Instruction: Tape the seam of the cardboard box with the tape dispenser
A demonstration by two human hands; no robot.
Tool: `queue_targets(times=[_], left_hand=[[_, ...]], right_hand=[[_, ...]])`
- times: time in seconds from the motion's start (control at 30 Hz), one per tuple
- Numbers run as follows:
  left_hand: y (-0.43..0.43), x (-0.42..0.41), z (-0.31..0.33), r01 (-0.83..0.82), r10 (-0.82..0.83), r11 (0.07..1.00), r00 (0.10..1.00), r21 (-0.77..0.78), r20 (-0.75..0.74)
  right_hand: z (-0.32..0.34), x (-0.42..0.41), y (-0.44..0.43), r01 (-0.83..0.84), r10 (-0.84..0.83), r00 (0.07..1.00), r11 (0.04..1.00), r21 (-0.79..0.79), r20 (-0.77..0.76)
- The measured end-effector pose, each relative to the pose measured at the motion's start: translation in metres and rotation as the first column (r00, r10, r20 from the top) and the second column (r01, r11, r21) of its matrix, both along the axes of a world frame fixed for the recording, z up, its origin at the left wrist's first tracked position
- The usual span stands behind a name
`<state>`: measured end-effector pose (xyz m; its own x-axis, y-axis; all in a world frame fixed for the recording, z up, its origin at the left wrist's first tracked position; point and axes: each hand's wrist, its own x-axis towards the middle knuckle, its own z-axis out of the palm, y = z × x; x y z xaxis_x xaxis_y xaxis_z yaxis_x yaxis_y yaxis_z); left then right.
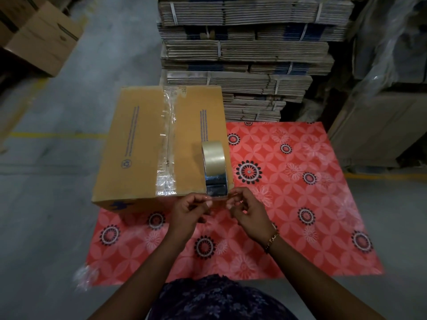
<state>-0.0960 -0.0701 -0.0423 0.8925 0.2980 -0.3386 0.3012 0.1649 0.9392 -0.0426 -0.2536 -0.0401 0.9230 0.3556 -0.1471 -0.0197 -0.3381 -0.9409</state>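
Note:
A closed cardboard box lies on a red floral mat. A strip of clear tape runs along its centre seam from the far edge to the near edge. A roll of clear tape stands on edge on the box's right flap, with a pulled-out length coming toward me. My left hand and my right hand each pinch the free end of that tape just past the box's near edge. No dispenser frame is visible on the roll.
Tall strapped bundles of flat cardboard stand right behind the box and mat. More cartons sit at the far left on the grey concrete floor. Plastic-wrapped stacks rise on the right. A yellow floor line runs left of the box.

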Motion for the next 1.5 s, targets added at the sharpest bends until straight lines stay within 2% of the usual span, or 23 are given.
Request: queue_targets(times=[0.17,0.27,0.5,0.67,0.93,1.07,1.2,1.33,1.43,1.5], left_hand=[[0.0,0.001,0.002,-0.002,0.002,1.0,1.0,-0.009,-0.023],[-0.001,0.001,0.003,-0.002,0.002,1.0,1.0,-0.007,-0.031],[-0.008,0.002,0.007,-0.065,0.058,0.994,0.995,-0.09,-0.075],[-0.016,0.009,0.007,-0.139,0.129,0.988,0.983,-0.064,-0.132],[-0.023,0.019,0.009,-0.21,0.182,0.973,0.954,-0.096,-0.237],[-0.027,0.02,0.008,-0.243,0.217,0.966,0.947,-0.087,-0.235],[-0.03,0.021,0.007,-0.259,0.234,0.963,0.942,-0.078,-0.242],[-0.028,0.021,0.004,-0.254,0.224,0.962,0.943,-0.099,-0.244],[-0.025,0.021,0.002,-0.237,0.199,0.961,0.95,-0.141,-0.239],[-0.025,0.02,0.002,-0.21,0.166,0.962,0.957,-0.172,-0.239]], right_hand=[[0.001,0.005,0.006,-0.067,0.071,0.995,0.996,-0.051,0.077],[0.004,0.01,0.008,-0.068,0.07,0.994,0.997,-0.025,0.083],[0.01,0.018,0.007,-0.019,0.021,0.994,0.999,0.027,-0.109],[0.015,0.027,0.009,0.013,-0.022,0.975,0.999,-0.039,-0.22],[0.017,0.033,0.017,0.072,-0.103,0.939,0.992,-0.106,-0.327],[0.018,0.029,0.021,0.093,-0.126,0.944,0.988,-0.122,-0.304],[0.017,0.014,0.025,0.181,-0.187,0.936,0.982,-0.049,-0.298],[0.015,-0.003,0.026,0.323,-0.259,0.869,0.942,0.088,-0.422],[0.015,-0.009,0.025,0.273,-0.178,0.821,0.957,0.099,-0.542],[0.016,-0.01,0.027,0.246,-0.124,0.813,0.959,0.143,-0.568]])
